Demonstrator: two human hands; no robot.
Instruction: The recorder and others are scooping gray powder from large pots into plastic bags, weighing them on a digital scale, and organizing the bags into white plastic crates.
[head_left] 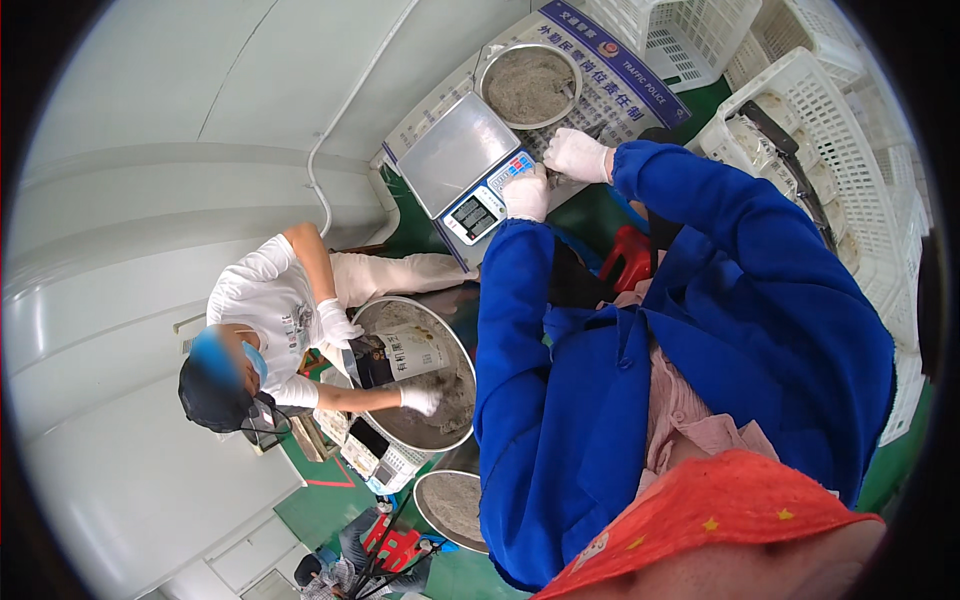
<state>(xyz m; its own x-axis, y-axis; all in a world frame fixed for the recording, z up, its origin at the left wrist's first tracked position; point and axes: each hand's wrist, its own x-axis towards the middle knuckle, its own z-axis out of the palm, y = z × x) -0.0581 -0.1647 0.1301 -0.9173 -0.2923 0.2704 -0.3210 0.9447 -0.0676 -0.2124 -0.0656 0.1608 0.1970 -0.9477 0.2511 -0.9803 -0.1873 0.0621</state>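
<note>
My left hand (524,195), in a white glove, is closed beside the keypad of a digital scale (480,210) with a bare metal plate (455,150). My right hand (575,155), also gloved, is curled just right of it. A small crumpled, brownish item (558,181) shows between them, partly hidden by my fingers; I cannot make out what it is. Above the scale, a steel bowl of grey-brown powdery material (525,88) rests on a printed board (640,85).
A co-worker (265,300) at left reaches into a large steel basin (440,345) with a printed bag. Another basin (450,505) stands below, another person (330,570) farther back. White plastic crates (880,200) line the right; a red stool (625,260) is under my arms.
</note>
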